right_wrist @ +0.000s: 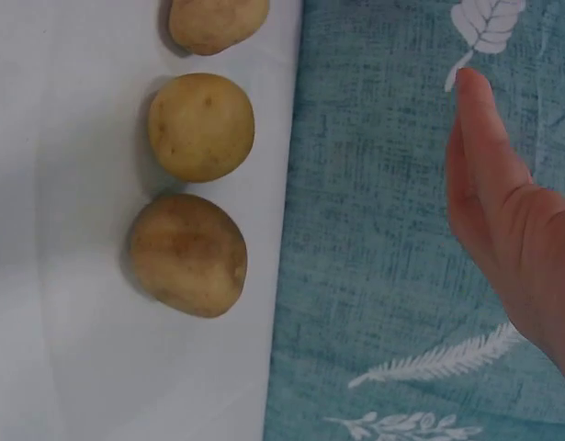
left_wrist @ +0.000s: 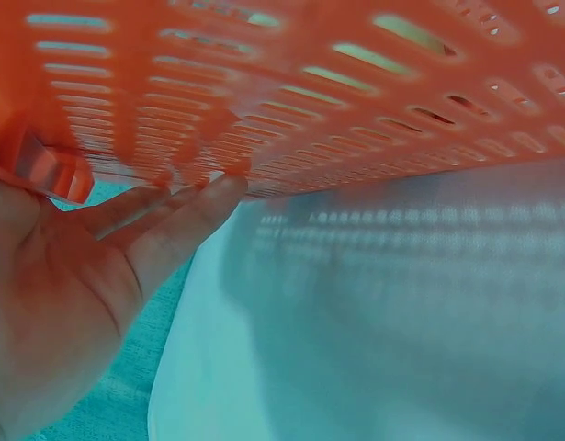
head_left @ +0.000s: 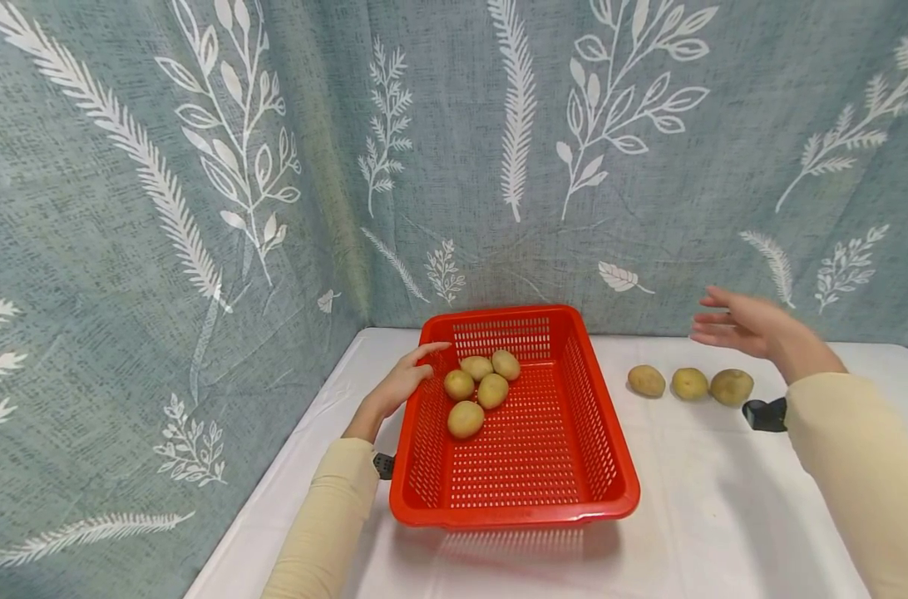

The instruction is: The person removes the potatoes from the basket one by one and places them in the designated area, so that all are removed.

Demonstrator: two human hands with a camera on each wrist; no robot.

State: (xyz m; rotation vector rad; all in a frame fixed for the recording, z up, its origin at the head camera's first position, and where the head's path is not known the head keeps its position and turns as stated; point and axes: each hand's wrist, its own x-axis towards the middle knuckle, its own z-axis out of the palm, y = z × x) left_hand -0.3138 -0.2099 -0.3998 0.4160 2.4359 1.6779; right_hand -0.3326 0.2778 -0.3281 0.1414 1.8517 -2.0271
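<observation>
A red plastic basket (head_left: 514, 517) stands on the white table with several potatoes (head_left: 465, 419) grouped in its left half. My left hand (head_left: 396, 389) holds the basket's left rim, thumb side over the edge. From the left wrist, its fingers (left_wrist: 186, 230) lie along the outside of the slotted wall; the thumb is hidden behind the rim. My right hand (head_left: 761, 326) is raised near the row of three potatoes on the right, holding nothing, fingers extended to the left. In that row are a left potato (head_left: 646, 380), a middle potato (right_wrist: 201, 128) and a browner right potato (right_wrist: 188, 255).
Behind the table (head_left: 693, 516) hangs a blue-green cloth (head_left: 454, 166) printed with white leaves; it also runs along the left side. The row of potatoes lies near the table's back edge, to the right of the basket.
</observation>
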